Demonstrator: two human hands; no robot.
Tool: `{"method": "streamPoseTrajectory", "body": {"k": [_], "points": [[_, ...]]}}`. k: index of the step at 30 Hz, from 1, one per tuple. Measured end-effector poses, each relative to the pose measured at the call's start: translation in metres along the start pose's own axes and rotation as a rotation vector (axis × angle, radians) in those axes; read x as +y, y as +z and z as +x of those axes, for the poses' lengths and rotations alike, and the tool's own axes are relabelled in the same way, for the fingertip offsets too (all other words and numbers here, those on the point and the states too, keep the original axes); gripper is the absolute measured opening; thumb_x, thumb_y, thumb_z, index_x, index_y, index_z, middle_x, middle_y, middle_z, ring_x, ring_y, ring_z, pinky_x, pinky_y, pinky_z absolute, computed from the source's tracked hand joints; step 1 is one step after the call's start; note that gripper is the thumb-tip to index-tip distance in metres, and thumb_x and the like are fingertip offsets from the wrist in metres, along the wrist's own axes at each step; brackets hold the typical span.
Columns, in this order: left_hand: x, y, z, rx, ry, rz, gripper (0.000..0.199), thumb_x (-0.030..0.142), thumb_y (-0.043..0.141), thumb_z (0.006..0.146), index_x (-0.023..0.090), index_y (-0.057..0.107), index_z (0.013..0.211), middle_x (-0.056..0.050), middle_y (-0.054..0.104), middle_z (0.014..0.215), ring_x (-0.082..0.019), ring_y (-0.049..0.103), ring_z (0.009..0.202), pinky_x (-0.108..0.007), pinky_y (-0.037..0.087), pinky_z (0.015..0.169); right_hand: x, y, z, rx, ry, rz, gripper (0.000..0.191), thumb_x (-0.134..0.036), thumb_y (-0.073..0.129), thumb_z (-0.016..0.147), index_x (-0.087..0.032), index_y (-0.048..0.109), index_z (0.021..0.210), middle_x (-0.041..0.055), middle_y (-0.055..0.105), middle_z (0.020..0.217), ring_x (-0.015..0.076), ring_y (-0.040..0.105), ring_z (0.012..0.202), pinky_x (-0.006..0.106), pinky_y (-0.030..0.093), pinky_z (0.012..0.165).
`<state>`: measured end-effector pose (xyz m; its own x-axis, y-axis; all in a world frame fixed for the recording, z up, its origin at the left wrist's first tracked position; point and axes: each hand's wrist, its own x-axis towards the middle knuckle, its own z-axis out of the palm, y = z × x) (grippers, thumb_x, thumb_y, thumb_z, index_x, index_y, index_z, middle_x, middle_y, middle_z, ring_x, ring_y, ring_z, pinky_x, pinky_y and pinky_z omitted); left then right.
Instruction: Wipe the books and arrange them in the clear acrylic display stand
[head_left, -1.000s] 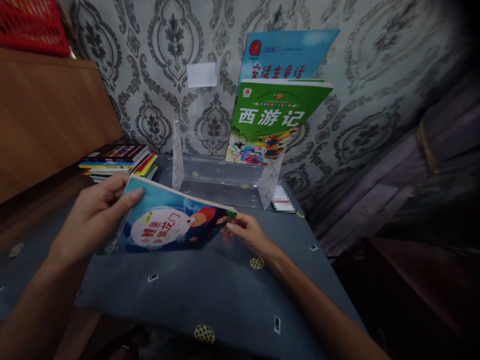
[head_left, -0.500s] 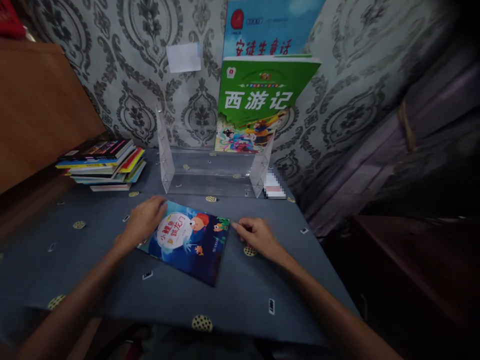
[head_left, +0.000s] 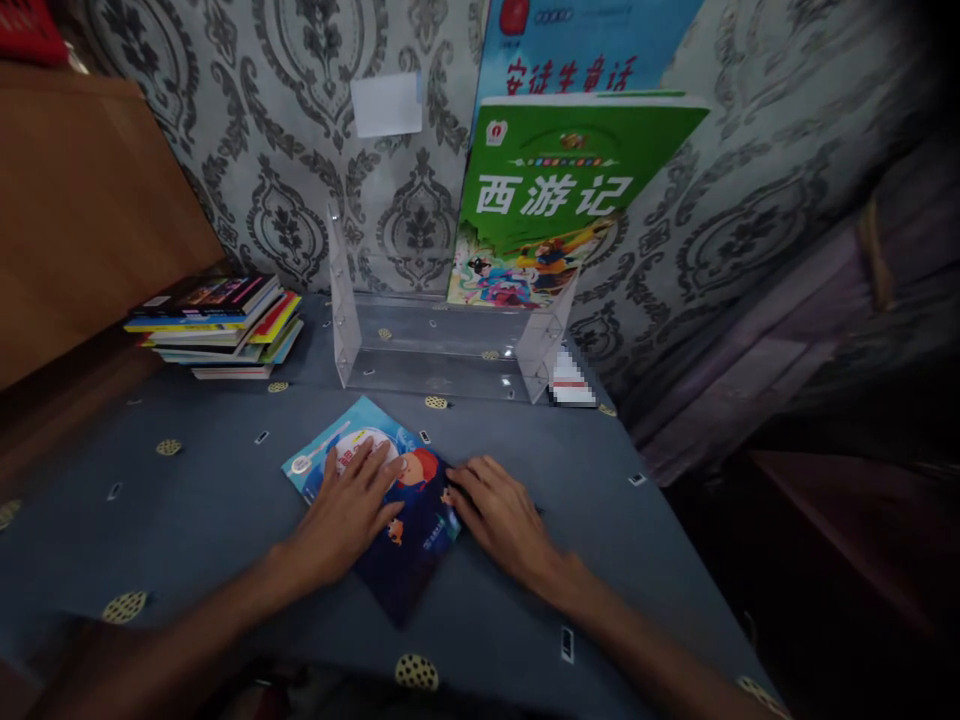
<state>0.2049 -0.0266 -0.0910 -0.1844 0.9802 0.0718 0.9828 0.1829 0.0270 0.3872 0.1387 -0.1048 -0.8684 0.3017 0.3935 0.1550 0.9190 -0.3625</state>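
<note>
A thin blue picture book point(head_left: 409, 570) with cartoon fish on its cover lies at a slant on the table. My left hand point(head_left: 349, 505) rests palm down on the cover, fingers spread, hiding part of the white title circle. At the book's right side, my right hand point(head_left: 499, 515) has its thumb and fingertips together on the edge. Behind the book stands a clear acrylic rack point(head_left: 427, 375), its shelves see-through. A green book point(head_left: 577, 150) stands upright at the rack's right, in front of a taller blue book point(head_left: 592, 40).
A stack of books point(head_left: 217, 320) sits at the back left, beside a brown wooden panel point(head_left: 97, 190). The patterned grey-blue cloth point(head_left: 217, 500) covers the table. A blurred white item point(head_left: 574, 385) lies right of the rack. A curtain point(head_left: 795, 340) hangs at the right.
The book has turned so its corner points toward me. My left hand has moved from its left edge onto the cover, and my right hand has come to the right edge. The view has shifted slightly.
</note>
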Motion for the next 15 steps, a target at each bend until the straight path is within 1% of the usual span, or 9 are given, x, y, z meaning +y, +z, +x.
{"method": "streamPoseTrajectory", "body": {"k": [3,5,6,8,9,11,12,13,15], "points": [[-0.012,-0.003,0.01,-0.073,0.179,-0.098,0.047,0.038,0.042,0.104,0.025,0.045,0.149,-0.012,0.041,0.16,-0.029,0.027,0.152,-0.065,0.019,0.12,-0.026,-0.005,-0.033,0.054,-0.021,-0.016,0.023,-0.022,0.046,0.101,-0.019,0.066,0.111,0.0104,0.069,0.09,0.0257,0.065,0.084,0.04,0.056,0.075],[-0.017,-0.007,0.022,-0.111,0.307,-0.186,0.044,0.035,0.038,0.105,0.026,0.045,0.148,-0.009,0.043,0.159,-0.024,0.026,0.153,-0.061,0.014,0.123,-0.042,-0.009,-0.052,0.067,-0.041,0.033,0.023,-0.019,0.046,0.1,-0.019,0.066,0.112,0.0098,0.07,0.088,0.0238,0.065,0.079,0.038,0.057,0.074],[-0.019,-0.01,0.029,-0.127,0.367,-0.231,0.043,0.033,0.037,0.106,0.027,0.046,0.148,-0.007,0.045,0.157,-0.022,0.027,0.152,-0.059,0.012,0.124,-0.049,-0.011,-0.058,0.053,-0.04,0.062,0.023,-0.019,0.046,0.1,-0.019,0.065,0.113,0.0099,0.07,0.088,0.0232,0.065,0.079,0.037,0.057,0.075],[-0.021,-0.013,0.041,-0.149,0.459,-0.307,0.042,0.03,0.038,0.106,0.027,0.048,0.146,-0.006,0.051,0.153,-0.019,0.031,0.151,-0.056,0.011,0.125,-0.055,-0.016,-0.062,0.006,-0.044,0.116,0.022,-0.02,0.046,0.1,-0.02,0.067,0.106,0.0088,0.07,0.084,0.0217,0.065,0.075,0.034,0.056,0.07],[-0.021,-0.015,0.046,-0.155,0.491,-0.335,0.041,0.029,0.038,0.105,0.028,0.049,0.145,-0.005,0.053,0.152,-0.018,0.033,0.15,-0.054,0.011,0.125,-0.055,-0.018,-0.06,-0.018,-0.037,0.13,0.023,-0.021,0.046,0.101,-0.021,0.069,0.1,0.0079,0.07,0.08,0.0208,0.064,0.073,0.034,0.055,0.068],[-0.021,-0.015,0.052,-0.154,0.528,-0.371,0.041,0.028,0.039,0.105,0.029,0.049,0.144,-0.004,0.056,0.149,-0.017,0.036,0.149,-0.053,0.014,0.125,-0.048,-0.02,-0.046,-0.031,0.004,0.135,0.03,-0.023,0.044,0.102,-0.021,0.069,0.087,0.0065,0.068,0.073,0.0195,0.063,0.067,0.033,0.053,0.064],[-0.02,-0.014,0.054,-0.138,0.534,-0.377,0.041,0.027,0.039,0.105,0.028,0.049,0.144,-0.004,0.056,0.149,-0.017,0.037,0.148,-0.052,0.016,0.125,-0.043,-0.02,-0.035,-0.016,0.037,0.132,0.032,-0.023,0.042,0.102,-0.02,0.07,0.086,0.0071,0.068,0.074,0.0198,0.063,0.068,0.033,0.053,0.065],[-0.02,-0.012,0.054,-0.115,0.536,-0.377,0.04,0.027,0.039,0.104,0.027,0.05,0.143,-0.004,0.057,0.148,-0.016,0.038,0.147,-0.051,0.018,0.125,-0.038,-0.018,-0.023,0.005,0.069,0.137,0.032,-0.025,0.041,0.102,-0.02,0.071,0.091,0.0088,0.07,0.079,0.0212,0.065,0.073,0.035,0.054,0.069],[-0.02,-0.008,0.054,-0.045,0.524,-0.365,0.037,0.027,0.04,0.104,0.021,0.055,0.137,-0.007,0.059,0.145,-0.016,0.044,0.143,-0.048,0.024,0.125,-0.028,-0.011,0.002,0.024,0.082,0.209,0.031,-0.026,0.041,0.102,-0.019,0.069,0.114,0.0134,0.073,0.102,0.026,0.067,0.096,0.043,0.056,0.085]]}}
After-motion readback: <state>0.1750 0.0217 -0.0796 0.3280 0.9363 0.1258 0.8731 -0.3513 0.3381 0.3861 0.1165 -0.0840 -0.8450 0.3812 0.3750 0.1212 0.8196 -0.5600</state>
